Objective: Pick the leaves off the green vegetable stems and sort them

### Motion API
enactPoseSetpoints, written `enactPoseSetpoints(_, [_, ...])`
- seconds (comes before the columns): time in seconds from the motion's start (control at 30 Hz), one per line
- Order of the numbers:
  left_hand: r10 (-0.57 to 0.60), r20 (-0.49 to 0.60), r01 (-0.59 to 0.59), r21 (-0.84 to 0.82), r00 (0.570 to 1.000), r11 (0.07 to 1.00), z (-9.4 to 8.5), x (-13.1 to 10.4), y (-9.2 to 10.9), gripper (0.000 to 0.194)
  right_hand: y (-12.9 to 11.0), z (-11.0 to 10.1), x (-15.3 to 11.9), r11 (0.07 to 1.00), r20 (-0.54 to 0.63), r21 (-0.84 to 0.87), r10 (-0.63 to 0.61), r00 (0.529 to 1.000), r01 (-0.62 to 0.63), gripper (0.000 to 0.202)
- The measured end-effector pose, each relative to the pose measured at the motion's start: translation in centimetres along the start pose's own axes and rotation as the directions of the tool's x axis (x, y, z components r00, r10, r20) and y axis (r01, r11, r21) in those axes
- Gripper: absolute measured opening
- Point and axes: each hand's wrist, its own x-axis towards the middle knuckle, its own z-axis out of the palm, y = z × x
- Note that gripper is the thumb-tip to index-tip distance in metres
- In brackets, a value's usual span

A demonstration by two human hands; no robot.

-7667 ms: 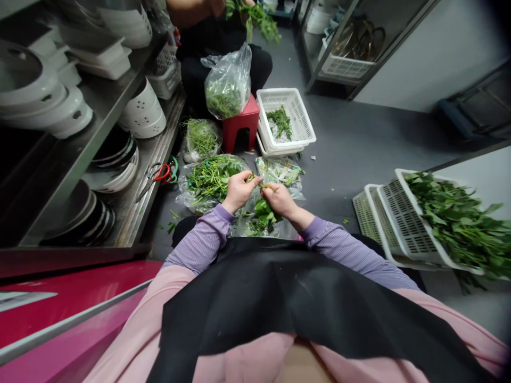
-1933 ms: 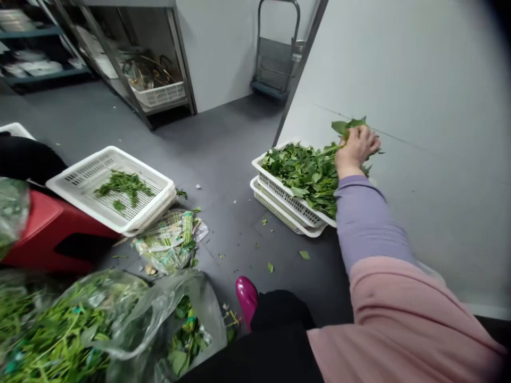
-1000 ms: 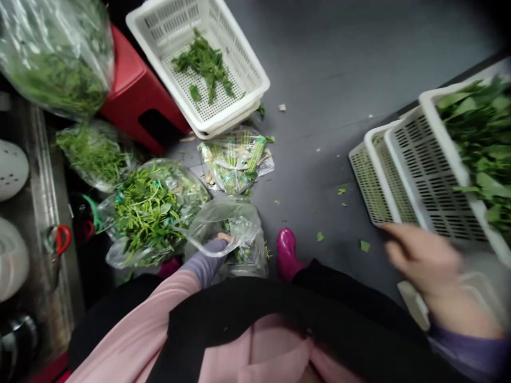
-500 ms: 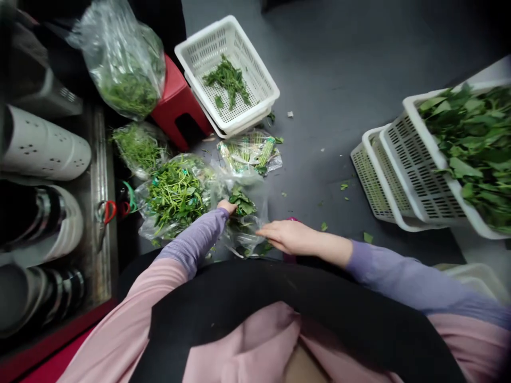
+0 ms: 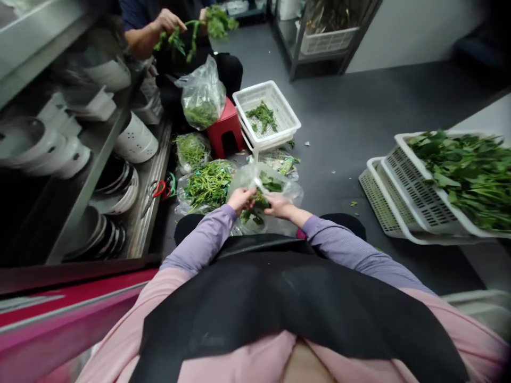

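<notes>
In front of my lap, my left hand (image 5: 241, 200) is closed on a small bunch of leafy greens (image 5: 252, 217), whose leaves hang below the fingers. From the other side, my right hand (image 5: 278, 206) pinches the same bunch, close to the left one. Beneath and around both hands spreads a clear plastic bag (image 5: 293, 194) on the floor, with more dark green leaves (image 5: 270, 182) in it. To the left of it lies a heap of thin-stemmed greens (image 5: 209, 183) on opened plastic. The exact fingertip contact is partly hidden by leaves.
A white basket (image 5: 296, 123) holding some greens stands beside a red stool (image 5: 227, 125). Stacked baskets (image 5: 393, 207) with leafy greens are on the right. Red-handled scissors (image 5: 158, 188) lie on the left shelf edge (image 5: 147, 223). Another person's hand (image 5: 170, 21) holds greens at the back.
My right hand has come in from the bag's right edge to meet my left hand, and both now grip the greens. The view has tilted up, showing the other person.
</notes>
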Motion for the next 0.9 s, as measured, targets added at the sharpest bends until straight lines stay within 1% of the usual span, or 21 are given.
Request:
enactPoseSetpoints(0.03, [0.016, -0.035, -0.017, -0.032, 0.999, 0.999, -0.3, -0.7, -0.7, 0.038, -0.3, -0.4, -0.2, 0.992, -0.056, 0.108, 0.069, 0.996, -0.063, 0.042])
enactPoseSetpoints(0.07, [0.067, -0.061, -0.067, 0.006, 0.996, 0.998, -0.4, -1.4, -1.5, 0.038, -0.6, -1.0, -0.4, 0.965, -0.113, 0.240, 0.139, 0.984, -0.109, 0.038])
enactPoseSetpoints(0.1, [0.147, -0.055, -0.140, 0.111, 0.988, 0.984, -0.4, -2.1, -2.5, 0.038, -0.8, -1.7, -0.5, 0.913, -0.165, 0.386, 0.207, 0.964, -0.130, 0.036])
enactPoseSetpoints(0.13, [0.224, -0.001, -0.217, 0.248, 0.975, 0.944, -0.2, -2.9, -3.5, 0.039, -1.0, -2.6, -0.6, 0.841, -0.199, 0.526, 0.264, 0.944, -0.125, 0.035])
enactPoseSetpoints(0.17, [0.284, 0.100, -0.300, 0.395, 0.954, 0.868, 0.0, -3.7, -4.6, 0.042, -1.2, -3.6, -0.7, 0.756, -0.209, 0.647, 0.302, 0.930, -0.101, 0.034])
enactPoseSetpoints(0.23, [0.302, 0.323, -0.442, 0.633, 0.897, 0.635, 0.6, -5.0, -6.3, 0.054, -1.5, -5.7, -0.8, 0.581, -0.199, 0.813, 0.344, 0.918, -0.041, 0.031])
enactPoseSetpoints(0.27, [0.280, 0.376, -0.469, 0.715, 0.883, 0.519, 0.7, -5.5, -6.9, 0.060, -1.6, -6.6, -0.8, 0.512, -0.195, 0.859, 0.369, 0.909, -0.024, 0.029])
enactPoseSetpoints(0.3, [0.264, 0.385, -0.465, 0.776, 0.884, 0.427, 0.8, -5.9, -7.2, 0.062, -1.7, -7.4, -0.8, 0.465, -0.193, 0.885, 0.400, 0.896, -0.018, 0.026])
enactPoseSetpoints(0.33, [0.262, 0.360, -0.437, 0.822, 0.895, 0.365, 0.6, -6.1, -7.4, 0.060, -1.8, -8.0, -0.7, 0.439, -0.201, 0.898, 0.437, 0.877, -0.013, 0.023])
enactPoseSetpoints(0.4, [0.284, 0.276, -0.363, 0.875, 0.918, 0.322, 0.1, -6.1, -7.3, 0.047, -1.8, -8.7, -0.6, 0.436, -0.246, 0.900, 0.514, 0.822, -0.003, 0.019])
enactPoseSetpoints(0.43, [0.296, 0.242, -0.336, 0.885, 0.924, 0.324, -0.3, -6.1, -7.2, 0.040, -1.8, -8.8, -0.5, 0.464, -0.291, 0.886, 0.547, 0.785, 0.005, 0.019])
enactPoseSetpoints(0.47, [0.301, 0.222, -0.320, 0.889, 0.927, 0.329, -0.5, -6.1, -7.0, 0.038, -1.8, -8.7, -0.5, 0.512, -0.355, 0.859, 0.572, 0.739, 0.017, 0.019])
enactPoseSetpoints(0.53, [0.319, 0.224, -0.326, 0.892, 0.921, 0.314, -0.8, -6.2, -6.5, 0.041, -1.7, -8.2, -0.8, 0.661, -0.511, 0.750, 0.572, 0.642, 0.009, 0.020])
enactPoseSetpoints(0.57, [0.344, 0.248, -0.355, 0.887, 0.906, 0.295, -0.8, -6.4, -6.4, 0.044, -1.7, -7.9, -1.1, 0.744, -0.575, 0.668, 0.532, 0.622, -0.018, 0.021])
enactPoseSetpoints(0.6, [0.377, 0.279, -0.392, 0.880, 0.883, 0.268, -0.7, -6.6, -6.3, 0.046, -1.8, -7.6, -1.3, 0.816, -0.614, 0.576, 0.469, 0.635, -0.047, 0.022])
enactPoseSetpoints(0.63, [0.413, 0.310, -0.430, 0.871, 0.856, 0.238, -0.5, -6.9, -6.2, 0.046, -1.8, -7.4, -1.6, 0.873, -0.623, 0.483, 0.395, 0.675, -0.064, 0.025])
enactPoseSetpoints(0.7, [0.470, 0.347, -0.475, 0.860, 0.811, 0.185, -0.3, -7.1, -6.2, 0.043, -1.9, -7.0, -2.1, 0.935, -0.580, 0.350, 0.261, 0.772, -0.053, 0.032])
enactPoseSetpoints(0.73, [0.478, 0.344, -0.471, 0.865, 0.808, 0.173, -0.3, -7.2, -6.2, 0.042, -2.0, -7.0, -2.2, 0.950, -0.552, 0.310, 0.211, 0.806, -0.036, 0.035])
enactPoseSetpoints(0.77, [0.472, 0.333, -0.454, 0.875, 0.817, 0.168, -0.3, -7.1, -6.2, 0.041, -2.0, -7.0, -2.3, 0.960, -0.531, 0.280, 0.175, 0.829, -0.023, 0.037])
enactPoseSetpoints(0.83, [0.439, 0.308, -0.413, 0.895, 0.844, 0.168, -0.4, -6.8, -6.3, 0.040, -2.2, -7.1, -2.3, 0.974, -0.498, 0.228, 0.130, 0.857, -0.015, 0.042])
enactPoseSetpoints(0.9, [0.415, 0.297, -0.393, 0.904, 0.860, 0.168, -0.5, -6.5, -6.4, 0.040, -2.3, -7.2, -2.3, 0.982, -0.482, 0.188, 0.090, 0.872, 0.002, 0.048])
